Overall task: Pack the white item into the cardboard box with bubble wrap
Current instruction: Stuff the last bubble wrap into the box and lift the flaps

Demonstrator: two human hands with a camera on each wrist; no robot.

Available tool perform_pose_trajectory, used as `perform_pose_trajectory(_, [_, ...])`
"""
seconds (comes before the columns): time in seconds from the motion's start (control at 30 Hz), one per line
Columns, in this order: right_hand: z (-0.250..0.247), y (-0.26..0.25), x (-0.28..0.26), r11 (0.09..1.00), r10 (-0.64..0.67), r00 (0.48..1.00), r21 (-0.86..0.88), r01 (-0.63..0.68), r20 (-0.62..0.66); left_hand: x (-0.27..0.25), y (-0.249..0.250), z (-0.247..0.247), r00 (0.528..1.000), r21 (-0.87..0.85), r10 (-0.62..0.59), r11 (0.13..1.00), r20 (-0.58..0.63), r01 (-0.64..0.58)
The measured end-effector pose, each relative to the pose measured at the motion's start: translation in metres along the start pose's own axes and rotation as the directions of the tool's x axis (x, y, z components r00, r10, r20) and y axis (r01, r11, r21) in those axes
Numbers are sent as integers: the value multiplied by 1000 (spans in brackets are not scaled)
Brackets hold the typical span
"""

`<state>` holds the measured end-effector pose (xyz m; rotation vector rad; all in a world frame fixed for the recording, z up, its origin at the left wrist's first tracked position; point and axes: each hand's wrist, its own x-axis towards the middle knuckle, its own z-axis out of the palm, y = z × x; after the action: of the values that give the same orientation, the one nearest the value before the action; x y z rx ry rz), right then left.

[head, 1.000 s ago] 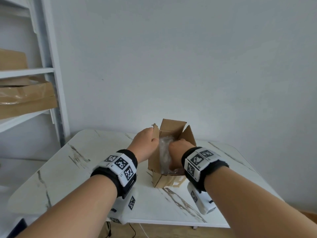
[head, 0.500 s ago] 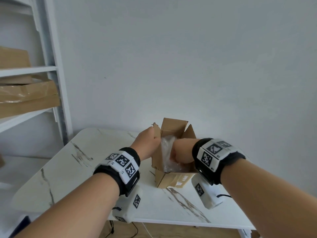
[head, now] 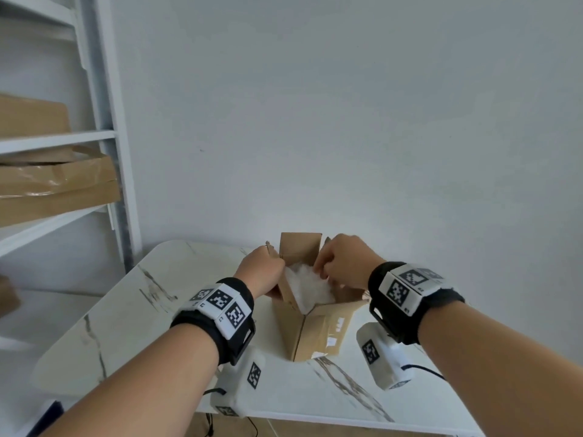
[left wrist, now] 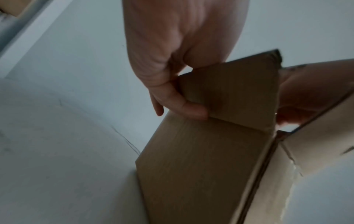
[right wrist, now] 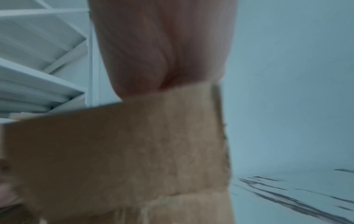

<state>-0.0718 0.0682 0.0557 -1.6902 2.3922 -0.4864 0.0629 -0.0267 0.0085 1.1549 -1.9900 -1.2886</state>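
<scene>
A small cardboard box (head: 318,329) stands open on the white marble table (head: 132,313). Crumpled bubble wrap (head: 307,287) fills its opening; the white item itself is hidden beneath it. My left hand (head: 262,272) pinches the box's left flap (left wrist: 229,91), thumb (left wrist: 191,109) on the outside. My right hand (head: 340,263) is at the right flap (right wrist: 134,144), fingers (head: 321,272) curled over its top edge toward the wrap. In the blurred right wrist view the flap hides those fingers. The back flap (head: 299,247) stands upright.
A white shelf unit (head: 107,152) stands at the left with brown cardboard boxes (head: 56,190) on it. A plain wall rises right behind the table. Bare marble lies left, right and in front of the box.
My right hand has come up out of the box, where it pressed the bubble wrap, and now grips the right flap. My left hand keeps its hold on the left flap.
</scene>
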Motion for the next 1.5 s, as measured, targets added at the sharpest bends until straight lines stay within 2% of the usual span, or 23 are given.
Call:
perform_pose_trajectory(0.07, [-7,7,-3,997,17,977,-65,-31,-210,1,-2,-4,999,-42,-26,999,-37,25])
perform_pose_trajectory(0.13, [-8,14,-8,985,59,960,-139,-100,-274,0,-1,-8,996,-102,-13,995,-85,4])
perform_pose_trajectory(0.23, [-2,25,-13,968,192,969,-135,-213,-156,-2,2,-12,987,-141,2,990,-160,-25])
perform_pose_trajectory(0.33, [4,32,-12,974,221,972,-37,-224,-82,0,0,-12,986,-111,24,993,-166,-43])
perform_pose_trajectory(0.43, [6,34,-9,982,185,978,-29,-188,-91,3,-5,-11,989,-59,44,997,-142,-52])
perform_pose_trajectory(0.53, [8,34,-6,988,151,976,-17,-156,-156,4,-9,-15,990,-35,79,996,-117,-84])
perform_pose_trajectory(0.63, [6,34,-2,984,169,955,90,-151,-245,3,-10,-19,995,-10,75,997,-63,-76])
perform_pose_trajectory(0.73, [2,39,3,961,215,929,235,-147,-300,5,-12,-21,996,30,64,998,-69,-62])
perform_pose_trajectory(0.9, [6,49,7,853,306,906,508,-124,-292,4,-12,-20,995,17,56,998,-84,-55])
perform_pose_trajectory(1.03, [15,54,4,836,346,880,533,-133,-324,-2,-12,-21,992,-51,103,993,-71,-106])
perform_pose_trajectory(1.17, [21,57,2,840,321,879,535,-93,-352,-5,-14,-27,991,-49,134,990,-21,-135])
perform_pose_trajectory(1.33, [21,62,1,808,343,894,576,-123,-289,-3,-15,-28,979,108,199,975,-44,-193])
perform_pose_trajectory(1.43, [21,64,0,731,353,914,669,-133,-203,-4,-11,-23,969,240,248,941,-13,-237])
perform_pose_trajectory(1.5, [22,63,0,723,329,926,680,-121,-185,-4,-8,-19,970,265,242,934,24,-240])
